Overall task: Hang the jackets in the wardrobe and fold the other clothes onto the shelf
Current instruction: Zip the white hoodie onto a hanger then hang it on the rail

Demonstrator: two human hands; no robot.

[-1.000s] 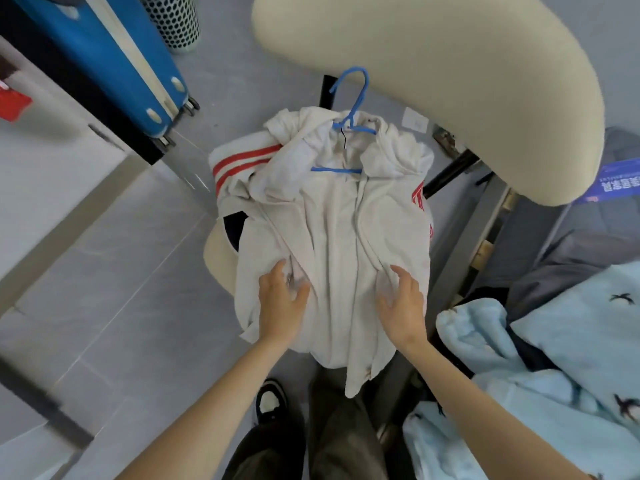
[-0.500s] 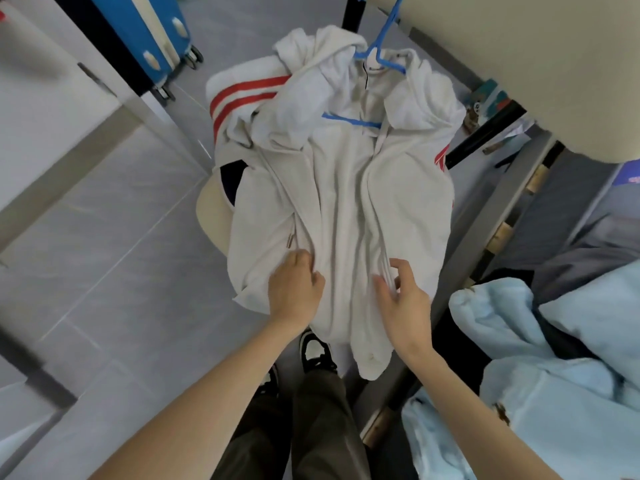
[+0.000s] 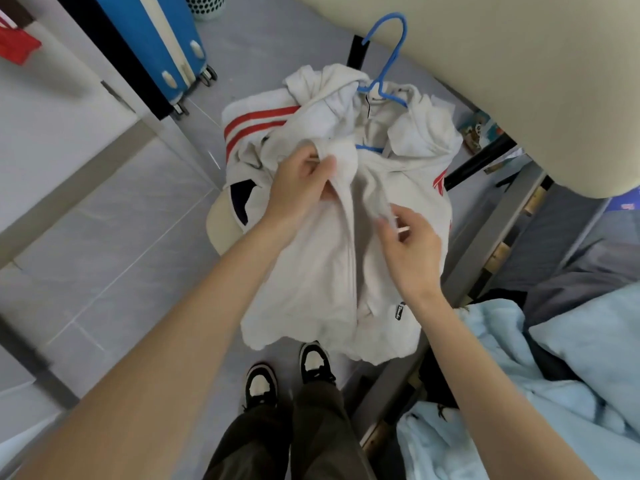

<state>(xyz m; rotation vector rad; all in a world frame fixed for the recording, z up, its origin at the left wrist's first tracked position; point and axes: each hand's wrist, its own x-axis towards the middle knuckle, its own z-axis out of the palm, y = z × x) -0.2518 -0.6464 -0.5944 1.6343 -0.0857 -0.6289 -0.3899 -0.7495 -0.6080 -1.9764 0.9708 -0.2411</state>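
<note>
In the head view, the white jacket [image 3: 332, 258] with 2 red stripes on its sleeve lies in the middle of the picture, spread over a cream chair seat [image 3: 221, 233]. A blue hanger [image 3: 389, 72] sits inside its collar, and the hook points toward 12 o'clock. The left hand [image 3: 298, 188] grips a fold of the front edge at about 11 o'clock from the centre, with the fingers curled around the cloth. The right hand [image 3: 412, 251], at 3 o'clock, pinches the other front edge between thumb and fingertips. A blue suitcase [image 3: 156, 39] stands at 11 o'clock and a light blue blanket [image 3: 561, 375] lies at 4 o'clock.
</note>
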